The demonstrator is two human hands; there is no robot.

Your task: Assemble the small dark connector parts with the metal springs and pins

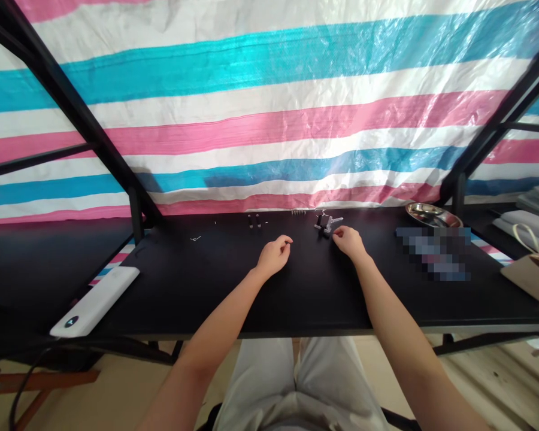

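Observation:
Both my hands rest on a black table (206, 281). My left hand (275, 254) lies near the middle with its fingers curled in a pinch; whatever is between the fingertips is too small to make out. My right hand (348, 240) is curled too, its fingertips touching or just short of a small black and grey part (327, 225) standing near the far edge. A row of tiny metal pieces (299, 212) lies beyond the hands. Two small dark cylinders (254, 222) stand to the left of them.
A white power bank (96, 301) with a cable lies at the table's left front corner. A round metal dish (426, 212) sits at the far right. Black frame posts (135, 216) rise at both sides, before a striped tarp (269, 120). A brown bag (532, 275) lies far right.

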